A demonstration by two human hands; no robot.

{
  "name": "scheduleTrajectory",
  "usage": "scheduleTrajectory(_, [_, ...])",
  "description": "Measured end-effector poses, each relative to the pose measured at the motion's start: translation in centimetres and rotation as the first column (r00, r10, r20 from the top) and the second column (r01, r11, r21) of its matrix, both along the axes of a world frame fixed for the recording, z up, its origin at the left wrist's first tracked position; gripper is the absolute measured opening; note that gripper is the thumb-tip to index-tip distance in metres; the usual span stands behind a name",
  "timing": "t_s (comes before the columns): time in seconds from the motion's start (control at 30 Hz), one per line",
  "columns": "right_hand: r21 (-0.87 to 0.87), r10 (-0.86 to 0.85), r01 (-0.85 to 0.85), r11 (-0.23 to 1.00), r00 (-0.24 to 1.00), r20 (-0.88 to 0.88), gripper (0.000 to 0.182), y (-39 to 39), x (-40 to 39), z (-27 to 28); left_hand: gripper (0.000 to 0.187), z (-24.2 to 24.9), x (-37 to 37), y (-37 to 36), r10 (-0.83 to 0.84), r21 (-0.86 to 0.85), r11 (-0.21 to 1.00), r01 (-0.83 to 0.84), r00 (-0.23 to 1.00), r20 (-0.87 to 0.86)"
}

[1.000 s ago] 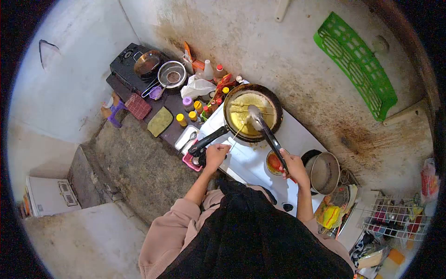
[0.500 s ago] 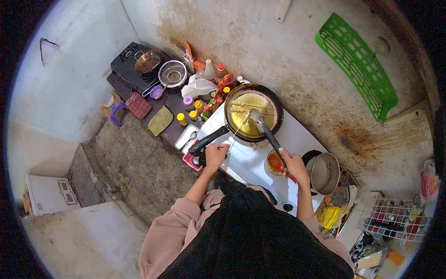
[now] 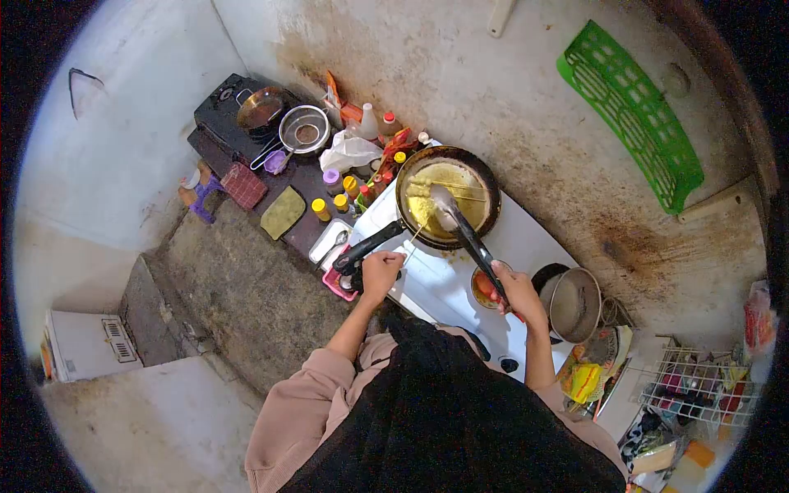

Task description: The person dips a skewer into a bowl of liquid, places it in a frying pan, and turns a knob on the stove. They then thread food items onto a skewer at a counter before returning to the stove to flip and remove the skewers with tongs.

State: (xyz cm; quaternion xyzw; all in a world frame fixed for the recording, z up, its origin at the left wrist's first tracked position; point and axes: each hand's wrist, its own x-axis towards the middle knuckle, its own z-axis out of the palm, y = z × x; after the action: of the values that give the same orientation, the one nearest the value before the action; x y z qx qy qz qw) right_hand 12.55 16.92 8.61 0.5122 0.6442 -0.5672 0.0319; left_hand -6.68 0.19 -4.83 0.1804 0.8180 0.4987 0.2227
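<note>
A dark-rimmed frying pan [image 3: 486, 226] sits on the white stove, its black handle reaching down-left. In it lies a yellow egg-like food [image 3: 423, 197] with thin skewers across it. My left hand [image 3: 382, 274], beside the pan handle, is closed on the end of a thin wooden skewer [image 3: 417, 232] that runs into the pan. With my right hand [image 3: 519, 297] I grip metal tongs with dark handles [image 3: 472, 240]; their blurred head is over the food, and whether the jaws hold anything cannot be made out. A bowl with red-orange contents [image 3: 483, 287] stands by my right hand.
Right of the stove top's bowl is a grey pot [image 3: 574, 306]. Several yellow-capped bottles [image 3: 341, 202] and a pink container [image 3: 335, 283] stand left of the pan. Further left are a strainer [image 3: 305, 130] and a green cloth [image 3: 283, 212]. A wire rack [image 3: 699, 382] is at lower right.
The tongs' head has shifted slightly left and up over the food, with my right hand turning a little. My left hand stays nearly still on the skewer.
</note>
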Motion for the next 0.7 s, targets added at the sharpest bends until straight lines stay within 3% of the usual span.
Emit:
scheduleTrajectory(0.23, [0.106, 0.008, -0.024, 0.994, 0.989, 0.149, 0.053, 1.0, 0.4, -0.9, 0.023, -0.5, 0.0, 0.0, 0.011, 0.004, 1.0, -0.011, 1.0, -0.008])
scheduleTrajectory(0.43, [0.001, -0.012, 0.012, 1.0, 1.0, 0.001, 0.053, 0.0, -0.3, 1.0, 0.02, -0.4, -0.1, 0.0, 0.016, 0.009, 1.0, -0.016, 1.0, 0.012])
scheduleTrajectory(0.63, [0.027, 0.038, -0.041, 0.999, 0.994, 0.105, 0.053, 0.9, 0.1, -0.2, 0.019, -0.3, -0.1, 0.0, -0.01, -0.034, 0.999, 0.01, 1.0, -0.006])
scheduleTrajectory(0.7, [0.01, 0.04, -0.041, 0.999, 0.998, 0.051, 0.053, 0.8, 0.1, -0.2, 0.019, 0.1, 0.0, 0.1, -0.005, -0.017, 1.0, 0.005, 1.0, 0.001])
